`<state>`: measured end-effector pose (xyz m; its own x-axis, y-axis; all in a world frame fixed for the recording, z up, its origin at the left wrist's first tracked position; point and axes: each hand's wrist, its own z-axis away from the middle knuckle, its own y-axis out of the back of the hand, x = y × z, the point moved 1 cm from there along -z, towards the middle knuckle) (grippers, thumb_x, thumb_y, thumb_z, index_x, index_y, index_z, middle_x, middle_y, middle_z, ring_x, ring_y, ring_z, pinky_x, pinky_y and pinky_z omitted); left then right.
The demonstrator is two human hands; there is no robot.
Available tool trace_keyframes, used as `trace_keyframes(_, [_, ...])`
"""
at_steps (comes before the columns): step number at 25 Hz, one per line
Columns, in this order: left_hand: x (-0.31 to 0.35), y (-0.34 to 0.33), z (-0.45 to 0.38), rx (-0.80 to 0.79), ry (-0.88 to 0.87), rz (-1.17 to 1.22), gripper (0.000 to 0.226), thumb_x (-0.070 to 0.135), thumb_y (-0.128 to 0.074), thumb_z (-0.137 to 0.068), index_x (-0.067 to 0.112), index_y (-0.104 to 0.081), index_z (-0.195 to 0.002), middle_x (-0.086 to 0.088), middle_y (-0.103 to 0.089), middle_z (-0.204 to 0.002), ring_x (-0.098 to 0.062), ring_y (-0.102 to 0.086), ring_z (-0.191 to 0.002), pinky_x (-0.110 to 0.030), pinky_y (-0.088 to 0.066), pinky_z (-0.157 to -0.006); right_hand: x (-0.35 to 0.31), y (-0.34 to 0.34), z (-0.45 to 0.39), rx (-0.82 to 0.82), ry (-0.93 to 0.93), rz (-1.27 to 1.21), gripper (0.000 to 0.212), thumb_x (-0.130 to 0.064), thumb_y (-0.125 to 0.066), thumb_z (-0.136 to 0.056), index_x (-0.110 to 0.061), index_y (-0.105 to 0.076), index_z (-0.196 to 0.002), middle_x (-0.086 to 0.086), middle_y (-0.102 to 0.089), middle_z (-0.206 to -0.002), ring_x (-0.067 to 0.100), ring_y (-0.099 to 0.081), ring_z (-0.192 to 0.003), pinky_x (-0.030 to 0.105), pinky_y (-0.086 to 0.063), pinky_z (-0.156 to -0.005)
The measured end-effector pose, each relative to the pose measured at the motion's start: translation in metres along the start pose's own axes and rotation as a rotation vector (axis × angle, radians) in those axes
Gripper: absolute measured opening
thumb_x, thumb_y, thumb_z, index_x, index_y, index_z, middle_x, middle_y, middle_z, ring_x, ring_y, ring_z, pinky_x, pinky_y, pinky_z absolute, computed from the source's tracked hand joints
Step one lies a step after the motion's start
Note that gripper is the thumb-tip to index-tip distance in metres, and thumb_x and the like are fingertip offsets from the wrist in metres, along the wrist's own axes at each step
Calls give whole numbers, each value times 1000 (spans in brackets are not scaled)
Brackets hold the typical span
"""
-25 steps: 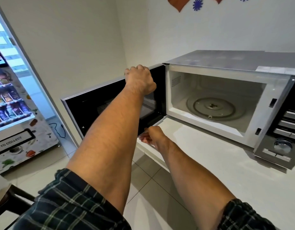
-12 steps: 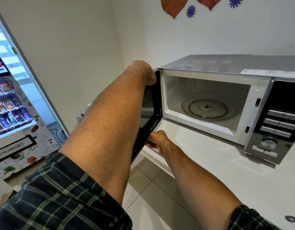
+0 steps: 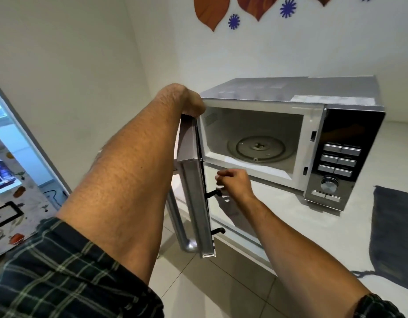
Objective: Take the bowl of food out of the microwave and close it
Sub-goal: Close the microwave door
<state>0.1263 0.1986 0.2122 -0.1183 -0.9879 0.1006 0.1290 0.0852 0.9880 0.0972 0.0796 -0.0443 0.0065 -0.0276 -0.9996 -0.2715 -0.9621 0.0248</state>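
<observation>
Fingers of the left hand [image 3: 187,99] curl over the top edge of the microwave door [image 3: 193,180], gripping it. Right hand [image 3: 235,182] hangs loosely curled, empty, just beside the door's inner face, above bare counter [image 3: 290,226]. The microwave [image 3: 290,125] cavity stands open.

White counter [image 3: 324,228] carries microwave [image 3: 290,92], door open; dark cloth [image 3: 393,237] right.

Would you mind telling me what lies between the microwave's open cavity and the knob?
In the head view, the white front frame with two latch slots, then the button rows, separate cavity and knob.
</observation>
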Motion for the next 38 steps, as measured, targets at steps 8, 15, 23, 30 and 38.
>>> trace_keyframes(8, [31, -23, -11, 173, -214, 88, 16, 17, -44, -97, 11, -56, -105, -10, -54, -108, -26, -50, -97, -39, -44, -98, -110, 97, 38, 222, 936, -67, 21, -17, -62, -97, -7, -76, -111, 12, -79, -95, 25, -75, -89, 43, -61, -82])
trace_keyframes(15, [63, -52, -22, 323, -250, 11, 45, 21, -31, -100, -3, -56, -128, -22, -50, -142, -39, -43, -132, -43, -33, -112, -187, 160, 61, -147, 786, 342, 41, -40, -70, -91, 0, -81, -85, 18, -80, -87, 32, -77, -81, 47, -63, -79])
trace_keyframes(23, [102, -82, 0, 585, -511, 201, 69, 37, -16, -95, 6, -29, -155, -16, -23, -164, -28, -11, -154, -43, -4, -125, -215, 180, 69, -1, 891, 1233, 21, -31, -75, -87, -23, -82, -105, -9, -79, -111, 11, -72, -103, 37, -57, -90])
trace_keyframes(30, [135, -92, -6, 604, -573, 194, 62, 32, -21, -99, 6, -31, -155, -11, -29, -163, -21, -21, -152, -37, -14, -124, -200, 216, 64, 375, 641, 1380, 66, -67, -59, -86, -21, -65, -133, 2, -73, -127, 29, -67, -115, 44, -54, -91])
trace_keyframes(38, [146, -94, -14, 627, -555, 206, 56, 31, -21, -105, 5, -36, -152, -11, -35, -160, -22, -27, -150, -37, -19, -123, -182, 228, 54, 549, 491, 1373, 76, -82, -41, -86, -20, -76, -112, 4, -78, -96, 25, -70, -91, 36, -53, -79])
